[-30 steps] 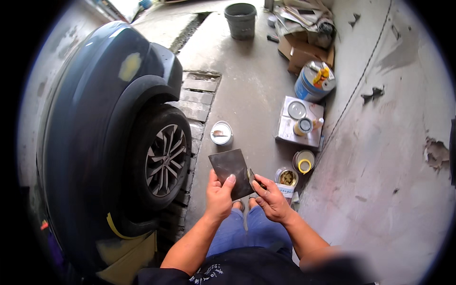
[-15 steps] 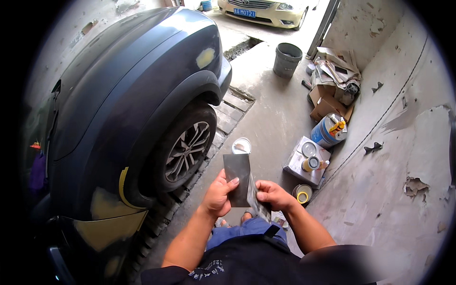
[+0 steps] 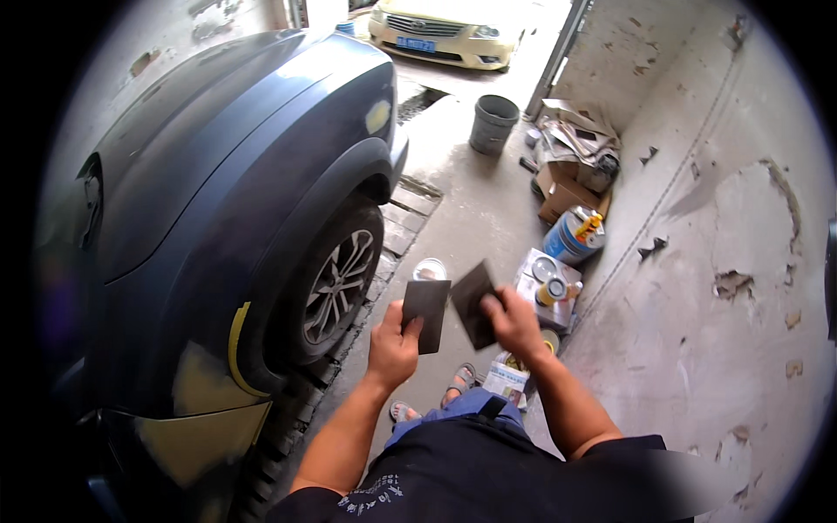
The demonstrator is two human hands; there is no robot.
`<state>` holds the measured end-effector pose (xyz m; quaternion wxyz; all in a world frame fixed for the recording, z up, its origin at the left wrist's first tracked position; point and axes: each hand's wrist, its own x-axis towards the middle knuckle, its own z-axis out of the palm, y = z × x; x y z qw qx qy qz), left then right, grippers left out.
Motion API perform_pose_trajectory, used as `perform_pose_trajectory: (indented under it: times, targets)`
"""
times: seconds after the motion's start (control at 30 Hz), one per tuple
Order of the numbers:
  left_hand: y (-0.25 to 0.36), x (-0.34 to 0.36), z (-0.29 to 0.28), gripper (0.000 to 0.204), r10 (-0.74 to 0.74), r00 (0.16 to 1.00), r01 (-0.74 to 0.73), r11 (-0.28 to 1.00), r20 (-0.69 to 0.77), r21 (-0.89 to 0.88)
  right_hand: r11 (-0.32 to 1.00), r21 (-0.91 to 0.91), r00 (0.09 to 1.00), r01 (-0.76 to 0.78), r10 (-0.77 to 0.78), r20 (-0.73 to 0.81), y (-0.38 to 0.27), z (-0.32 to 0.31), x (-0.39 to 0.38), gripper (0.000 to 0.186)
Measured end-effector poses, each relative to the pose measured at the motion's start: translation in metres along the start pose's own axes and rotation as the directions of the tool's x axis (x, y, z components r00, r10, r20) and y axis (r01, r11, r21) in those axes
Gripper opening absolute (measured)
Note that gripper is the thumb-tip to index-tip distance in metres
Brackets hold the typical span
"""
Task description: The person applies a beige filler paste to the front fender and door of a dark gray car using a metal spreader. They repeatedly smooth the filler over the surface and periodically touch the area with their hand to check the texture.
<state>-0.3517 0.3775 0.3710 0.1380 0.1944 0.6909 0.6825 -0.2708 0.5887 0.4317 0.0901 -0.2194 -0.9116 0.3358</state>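
My left hand [image 3: 392, 349] grips a dark grey rectangular piece of sandpaper [image 3: 427, 305], thumb lying across its lower part. A second, similar piece of sandpaper [image 3: 472, 301] is pinched in my right hand [image 3: 519, 329]; it tilts and is slightly blurred. The two pieces are close together but apart, at chest height above the floor. To the left stands a dark blue car [image 3: 218, 166], with a tan filler patch [image 3: 196, 436] low on its bodywork and a pale patch [image 3: 377, 117] on the far part. Yellow tape [image 3: 237, 340] edges the wheel arch.
Beyond my hands a white tub [image 3: 429, 268] stands on the floor. Along the right wall are a white box [image 3: 530, 292] with cans, a blue-white drum [image 3: 571, 237] and a cardboard box [image 3: 562, 192]. Farther off are a grey bucket [image 3: 493, 126] and a cream car [image 3: 436, 30].
Earlier the sandpaper was between both hands, its right part bent back. Now each hand holds a separate piece, and my right hand has moved up and outward. The view has shifted slightly.
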Motion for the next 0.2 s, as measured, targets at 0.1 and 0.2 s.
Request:
perform_pose_trajectory:
  times: [0.1,0.2]
  targets:
    - [-0.013,-0.001,0.004,0.020,-0.018,0.998,0.032,0.971,0.060,-0.238,0.979,-0.195,0.956,-0.059,-0.001,-0.293,0.020,-0.041,0.026,0.026]
    - [-0.026,0.001,-0.001,0.032,-0.100,0.982,0.176,0.803,0.161,-0.570,0.975,0.154,0.974,-0.161,0.182,-0.131,0.027,-0.062,0.000,0.026]
